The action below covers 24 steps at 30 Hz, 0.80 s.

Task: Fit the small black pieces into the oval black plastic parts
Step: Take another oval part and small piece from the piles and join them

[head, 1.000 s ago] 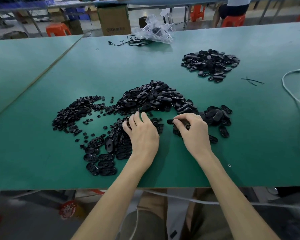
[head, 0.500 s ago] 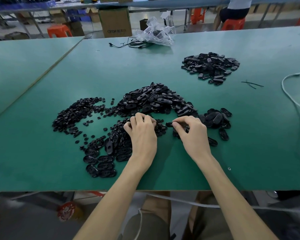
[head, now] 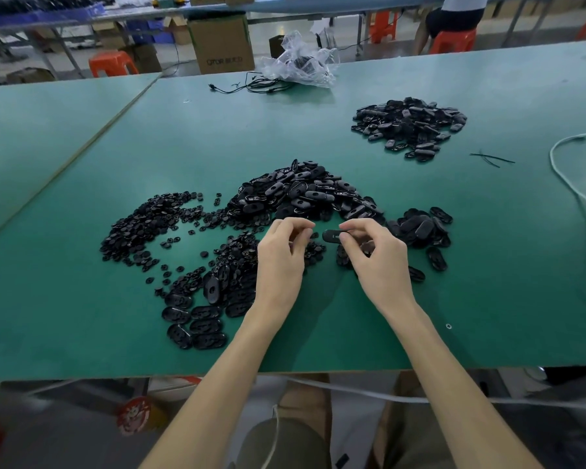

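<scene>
While the right hand (head: 376,262) pinches one oval part (head: 330,236) between thumb and forefinger, its free end pointing at the left fingertips, the left hand (head: 279,262) hovers just beside it with thumb and forefinger drawn close. Whether they hold a piece is too small to tell. The step looks like seating an insert. To do it well, the right fingers should grip the oval's far end only, leaving its opening bare, and hold it level. The left fingers should bring the piece square to the opening and press straight in. Loose small black pieces (head: 139,228) lie left of the left fingers, and a heap of ovals (head: 301,194) lies just beyond both sets of fingertips.
</scene>
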Tool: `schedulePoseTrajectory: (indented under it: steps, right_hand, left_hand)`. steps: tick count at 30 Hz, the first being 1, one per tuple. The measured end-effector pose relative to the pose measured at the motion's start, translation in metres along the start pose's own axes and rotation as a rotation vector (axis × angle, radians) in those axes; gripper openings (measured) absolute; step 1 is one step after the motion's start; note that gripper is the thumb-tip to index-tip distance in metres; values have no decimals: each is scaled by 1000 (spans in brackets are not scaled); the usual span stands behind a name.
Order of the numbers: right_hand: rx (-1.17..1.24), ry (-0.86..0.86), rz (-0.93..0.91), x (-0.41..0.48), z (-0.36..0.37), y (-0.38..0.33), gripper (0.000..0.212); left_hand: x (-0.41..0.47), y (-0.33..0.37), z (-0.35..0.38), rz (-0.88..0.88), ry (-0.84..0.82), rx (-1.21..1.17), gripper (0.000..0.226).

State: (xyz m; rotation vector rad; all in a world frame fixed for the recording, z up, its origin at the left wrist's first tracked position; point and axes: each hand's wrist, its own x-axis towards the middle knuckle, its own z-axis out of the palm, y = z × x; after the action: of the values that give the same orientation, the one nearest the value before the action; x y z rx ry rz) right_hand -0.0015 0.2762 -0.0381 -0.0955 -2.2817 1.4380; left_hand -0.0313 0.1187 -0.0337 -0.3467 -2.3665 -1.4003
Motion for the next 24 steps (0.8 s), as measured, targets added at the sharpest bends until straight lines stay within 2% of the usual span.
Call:
schedulePoseTrajectory:
  steps: [15,24]
  right_hand:
    - [-28,-14,-1,-1,-2,0,15]
    - [39,10,3,-2,-3,-1,12]
  left_hand:
    - [-2,1,-2,-34,-42,-134,18]
    - [-3,0,-1,-21,-72,-115,13]
